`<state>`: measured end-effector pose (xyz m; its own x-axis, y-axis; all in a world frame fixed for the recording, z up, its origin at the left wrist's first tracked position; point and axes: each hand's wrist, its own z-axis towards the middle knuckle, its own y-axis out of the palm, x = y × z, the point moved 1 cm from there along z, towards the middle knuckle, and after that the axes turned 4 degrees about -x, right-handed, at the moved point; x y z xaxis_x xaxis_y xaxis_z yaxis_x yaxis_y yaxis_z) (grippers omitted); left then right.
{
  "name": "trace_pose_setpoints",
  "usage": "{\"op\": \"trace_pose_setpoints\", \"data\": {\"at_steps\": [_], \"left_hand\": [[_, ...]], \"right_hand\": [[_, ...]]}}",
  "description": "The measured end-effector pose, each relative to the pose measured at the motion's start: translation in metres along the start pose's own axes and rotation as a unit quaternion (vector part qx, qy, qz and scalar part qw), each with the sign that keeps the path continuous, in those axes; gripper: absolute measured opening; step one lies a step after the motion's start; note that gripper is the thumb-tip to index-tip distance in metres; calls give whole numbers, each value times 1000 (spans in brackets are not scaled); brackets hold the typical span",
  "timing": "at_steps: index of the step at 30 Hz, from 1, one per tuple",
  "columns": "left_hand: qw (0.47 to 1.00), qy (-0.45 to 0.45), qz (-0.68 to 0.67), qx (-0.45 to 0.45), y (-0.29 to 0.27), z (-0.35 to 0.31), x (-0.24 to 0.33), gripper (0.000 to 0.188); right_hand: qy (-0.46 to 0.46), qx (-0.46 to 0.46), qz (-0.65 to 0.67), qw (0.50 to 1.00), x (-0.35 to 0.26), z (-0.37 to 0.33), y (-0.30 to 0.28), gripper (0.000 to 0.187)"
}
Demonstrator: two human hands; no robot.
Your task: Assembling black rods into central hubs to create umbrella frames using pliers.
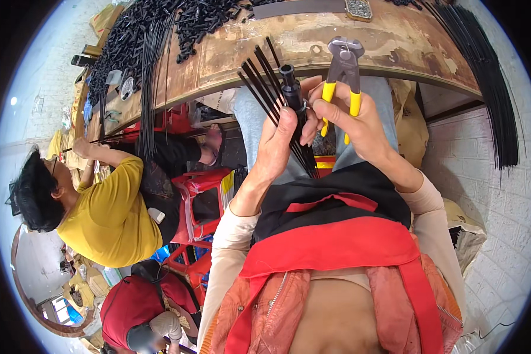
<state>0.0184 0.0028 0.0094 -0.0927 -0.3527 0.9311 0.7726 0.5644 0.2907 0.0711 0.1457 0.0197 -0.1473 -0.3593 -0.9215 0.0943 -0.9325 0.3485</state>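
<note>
My left hand (274,147) is closed round a bundle of thin black rods (264,88) and a black tubular fitting (289,88) with a hollow upper end. The rods fan out up and to the left; their lower ends pass below the hand toward my lap. A small piece of wire or ring shows at the fitting's side, too small to make out. My right hand (363,121) grips end-cutting pincers (341,66) with yellow handles, their metal jaws pointing up toward the table. Its thumb and fingertips are close beside the fitting; whether they touch it I cannot tell.
Ahead stands a worn wooden table (301,38) bearing a heap of black fittings (141,35). Long black rods (484,76) hang over its right edge, more rods (153,82) over the left. A co-worker (109,212) in yellow sits at left, near a red stool (197,200). Another person (135,307) is behind.
</note>
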Motion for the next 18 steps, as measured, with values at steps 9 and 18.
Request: {"op": "trace_pose_setpoints", "data": {"at_steps": [9,18], "left_hand": [[1000,11,-7,2,-4,-7,0,77],[1000,12,13,18,-4,-8,2,72]], "right_hand": [[0,-21,-16,1000,-1,2,7,23],[-39,5,-3,999,1,2,13,22]]}}
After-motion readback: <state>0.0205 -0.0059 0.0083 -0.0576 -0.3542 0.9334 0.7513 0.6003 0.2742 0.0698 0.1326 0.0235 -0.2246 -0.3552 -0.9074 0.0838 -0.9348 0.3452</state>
